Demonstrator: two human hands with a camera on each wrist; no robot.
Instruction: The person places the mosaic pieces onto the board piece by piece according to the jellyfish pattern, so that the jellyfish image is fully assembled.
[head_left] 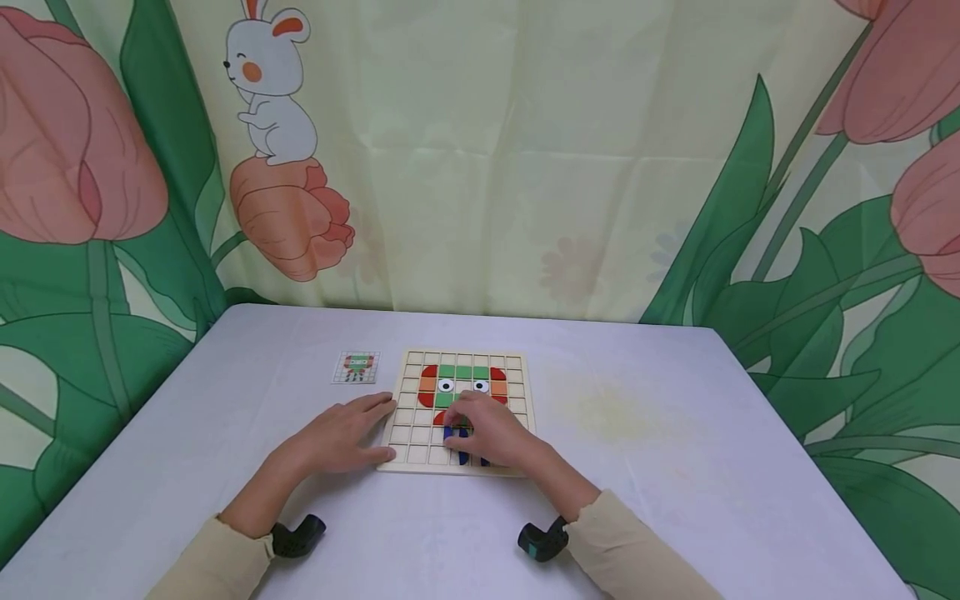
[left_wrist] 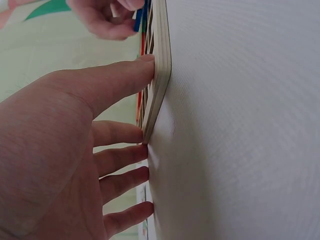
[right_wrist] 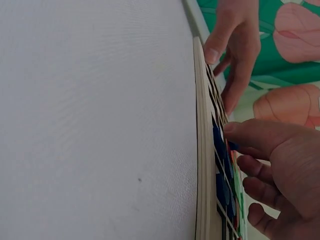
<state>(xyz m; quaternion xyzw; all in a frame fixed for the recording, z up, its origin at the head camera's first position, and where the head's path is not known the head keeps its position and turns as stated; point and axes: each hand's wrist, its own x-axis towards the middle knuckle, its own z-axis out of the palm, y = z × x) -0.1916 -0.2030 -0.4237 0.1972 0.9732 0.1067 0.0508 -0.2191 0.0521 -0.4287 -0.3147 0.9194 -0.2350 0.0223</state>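
Observation:
A square wooden grid board [head_left: 417,435] lies on the table, with red, orange, green and blue pieces set in its cells and two round eye pieces [head_left: 446,385] near the top. My right hand [head_left: 491,429] is over the lower middle of the board, pinching a small blue piece [left_wrist: 138,21] between thumb and fingers. Several other blue pieces [right_wrist: 223,187] sit in the bottom rows below it. At the board's left side, my left hand [head_left: 337,435] is spread, its thumb on the near left corner and fingertips along the edge.
A small pattern card [head_left: 356,367] showing a coloured figure on a grid lies left of the board. White cloth covers the table [head_left: 675,467]. Behind it hangs a printed curtain [head_left: 480,167] with a rabbit and tulips. Each wrist wears a black device [head_left: 298,536].

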